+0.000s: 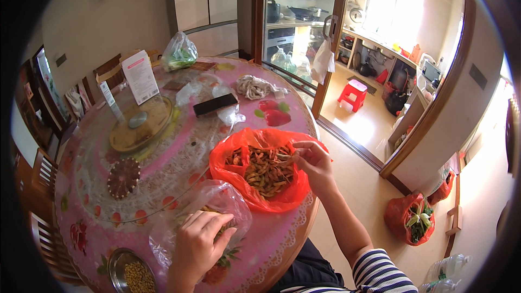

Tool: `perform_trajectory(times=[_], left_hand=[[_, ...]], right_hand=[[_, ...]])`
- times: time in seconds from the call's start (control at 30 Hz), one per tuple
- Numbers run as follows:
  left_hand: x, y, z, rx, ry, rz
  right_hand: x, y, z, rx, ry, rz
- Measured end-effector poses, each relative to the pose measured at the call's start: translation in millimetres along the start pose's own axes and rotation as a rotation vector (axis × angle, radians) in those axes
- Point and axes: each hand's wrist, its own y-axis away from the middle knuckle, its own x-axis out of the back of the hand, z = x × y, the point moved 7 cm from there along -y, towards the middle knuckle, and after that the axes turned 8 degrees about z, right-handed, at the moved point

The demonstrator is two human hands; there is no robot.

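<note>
A red plastic bag (228,168) stands spread wide on the table's near right side, full of brownish dried pods (268,176). Over its right part is my right hand (315,165), thumb and fingers pinched together; what they pinch is too small to make out. To the left of that bag lies a crumpled clear plastic bag (230,198) with some yellowish bits inside. My left hand (203,239) rests over this clear bag, fingers bent and thumb apart from them. Beyond its wrist, at the lower left, a metal bowl (115,266) holds yellow beans (139,279).
The round table (173,220) has a flowered pink cover and a glass turntable. On it are a black phone (215,104), a white box (140,78), a bundled cloth (256,87) and a bag of greens (179,54). A red stool (353,96) stands beyond the doorway.
</note>
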Motion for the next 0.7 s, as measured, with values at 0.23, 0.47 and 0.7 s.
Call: perform_trajectory(times=[0.23, 0.47, 0.7], left_hand=[[-33.5, -1.7, -10.2, 0.211, 0.255, -0.021], [-52.7, 15.6, -43.6, 0.663, 0.849, 0.063], [-57.3, 51.5, -68.3, 1.020, 1.431, 0.197]], right_hand=[[-18.2, 12.5, -17.8, 0.354, 0.514, 0.068], [-69.5, 44.1, -37.3, 0.585, 0.556, -0.015], [-138.3, 100.5, -41.6, 1.001, 0.343, -0.395]])
